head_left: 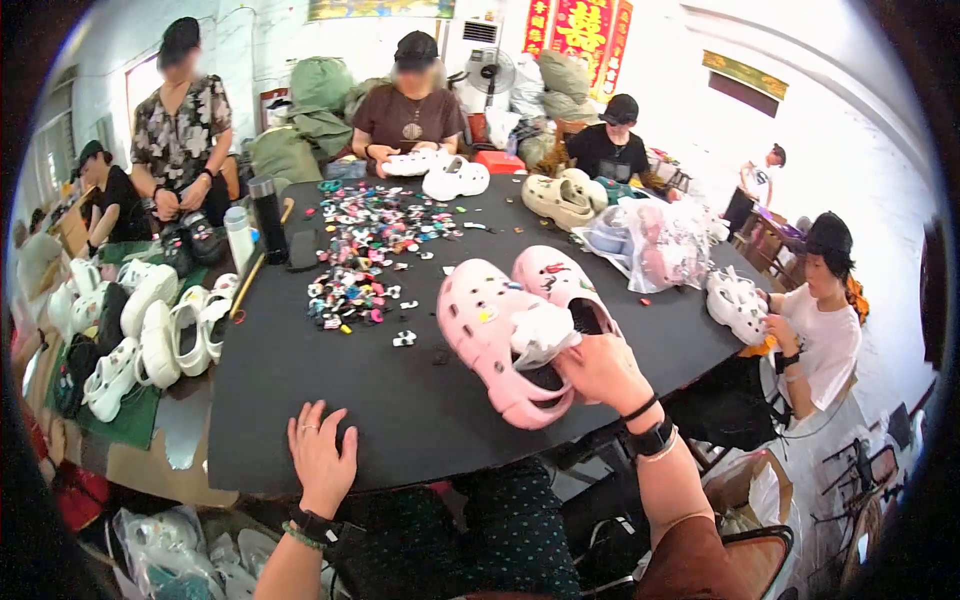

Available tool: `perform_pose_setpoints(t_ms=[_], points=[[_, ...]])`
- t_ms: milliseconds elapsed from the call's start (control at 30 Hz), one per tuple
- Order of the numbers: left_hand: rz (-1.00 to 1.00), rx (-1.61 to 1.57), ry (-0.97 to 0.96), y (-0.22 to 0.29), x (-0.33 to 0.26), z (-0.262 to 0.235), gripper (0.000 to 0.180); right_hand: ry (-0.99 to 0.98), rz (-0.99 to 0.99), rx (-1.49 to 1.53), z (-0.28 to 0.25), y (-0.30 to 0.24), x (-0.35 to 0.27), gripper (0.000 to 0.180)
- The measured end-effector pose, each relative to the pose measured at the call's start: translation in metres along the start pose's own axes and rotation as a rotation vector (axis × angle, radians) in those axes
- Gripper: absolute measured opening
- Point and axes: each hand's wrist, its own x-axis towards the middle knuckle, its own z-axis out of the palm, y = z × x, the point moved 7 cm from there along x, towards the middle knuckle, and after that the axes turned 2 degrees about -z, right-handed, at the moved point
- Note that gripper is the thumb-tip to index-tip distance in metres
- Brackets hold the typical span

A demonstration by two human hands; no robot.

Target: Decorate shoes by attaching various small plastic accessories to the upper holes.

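A pair of pink clogs with small charms on the uppers is at the middle of the black table. My right hand is closed at the heel end of the right-hand clog, its fingertips partly hidden. Crumpled white wrapping sits between the clogs beside my fingers. My left hand rests on the near edge of the black table, fingers spread, holding nothing. Beyond it lies a heap of small colourful shoe charms, with a few loose ones closer in.
White clogs crowd a bench at the left. A dark flask and a pale bottle stand at the table's left edge. Bagged clogs and beige clogs lie at the far right. Several people work around, some holding clogs.
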Motion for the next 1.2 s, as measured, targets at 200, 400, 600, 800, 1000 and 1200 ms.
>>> perform_pose_setpoints(t_ms=[200, 400, 600, 800, 1000, 1200], points=[[-0.233, -0.965, -0.098, 0.022, -0.01, -0.03, 0.064, -0.154, -0.186, 0.161, 0.023, -0.121, 0.009, 0.035], [-0.276, -0.882, -0.117, -0.019, -0.008, -0.037, 0.086, -0.211, -0.393, 0.284, 0.084, -0.222, -0.039, 0.043], [-0.245, -0.843, -0.363, -0.033, 0.001, -0.046, 0.064, -0.2, -0.55, 0.347, 0.071, -0.248, -0.051, 0.042], [-0.288, -0.763, -0.292, -0.02, -0.001, -0.054, 0.068, -0.23, -0.545, 0.268, 0.073, -0.219, -0.031, 0.035], [-0.307, -0.886, -0.282, -0.032, -0.006, -0.041, 0.069, -0.313, -0.587, 0.552, 0.057, -0.186, -0.027, 0.022], [-0.338, -0.944, -0.279, -0.027, -0.006, -0.044, 0.067, 0.041, -0.188, 0.484, 0.041, -0.113, -0.025, 0.038]])
